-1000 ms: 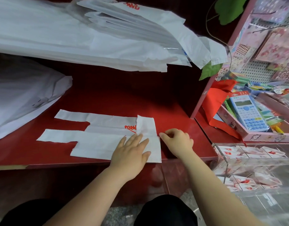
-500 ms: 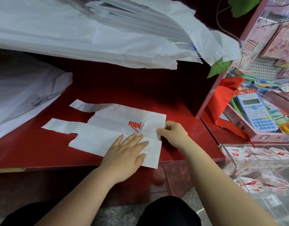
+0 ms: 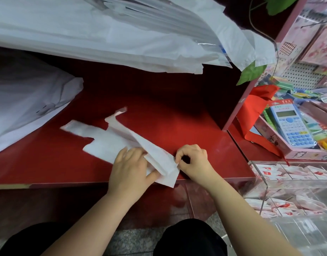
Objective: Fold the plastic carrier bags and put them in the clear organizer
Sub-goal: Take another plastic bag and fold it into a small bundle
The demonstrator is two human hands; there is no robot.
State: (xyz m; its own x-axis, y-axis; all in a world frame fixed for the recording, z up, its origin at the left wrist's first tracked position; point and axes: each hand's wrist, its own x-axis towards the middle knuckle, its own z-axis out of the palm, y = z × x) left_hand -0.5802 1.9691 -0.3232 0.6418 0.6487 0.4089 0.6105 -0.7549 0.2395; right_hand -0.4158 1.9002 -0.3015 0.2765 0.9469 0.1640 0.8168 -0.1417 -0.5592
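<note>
Judge the carrier bag (image 3: 107, 145) as featherlight, limp, slippery film that will slide and spring open unless pinned, so take it by edges and corners. It lies on the red tabletop (image 3: 177, 117), left of the clear organizer (image 3: 266, 183). Your left hand (image 3: 130, 169) presses it flat with its fingers extended, and your right hand (image 3: 194, 159) has its fingers pinching the corner nearest the organizer. The bag is white and creased, half-folded, with its handles pointing away from the organizer.

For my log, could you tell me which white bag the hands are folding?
The small carrier bag on the red counter, partly folded; the upper stack and left pile lie untouched.
</note>
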